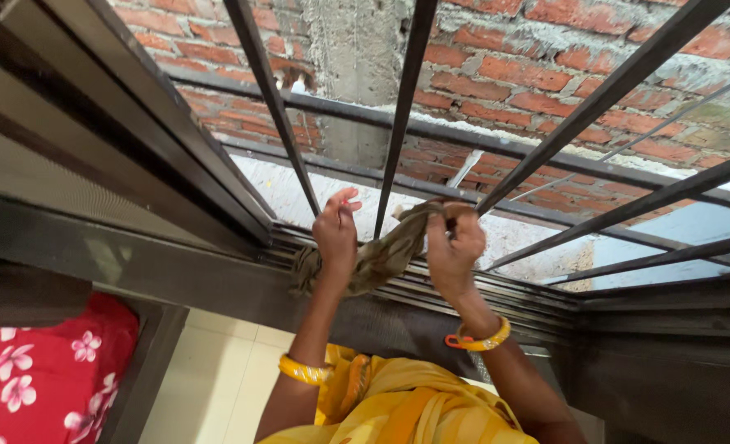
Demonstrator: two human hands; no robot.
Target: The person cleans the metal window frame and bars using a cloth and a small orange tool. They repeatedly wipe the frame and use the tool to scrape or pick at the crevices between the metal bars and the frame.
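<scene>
Two hands on one olive cloth (pixel 385 251): left hand (pixel 335 237) and right hand (pixel 454 247) fingers gripping it, among three upright window bars (pixel 406 90).

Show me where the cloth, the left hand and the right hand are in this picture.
cloth (pixel 385 253), head view, on its twisted middle between the hands.
left hand (pixel 335 233), head view, on the back of the hand.
right hand (pixel 454 247), head view, on the back of the hand.

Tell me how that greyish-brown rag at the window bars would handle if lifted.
The rag is probably floppy: it sags in folds between the left hand and right hand. It likely weighs little, bunched in fingers alone. Unlikely to slip; it looks like coarse cloth.
</scene>
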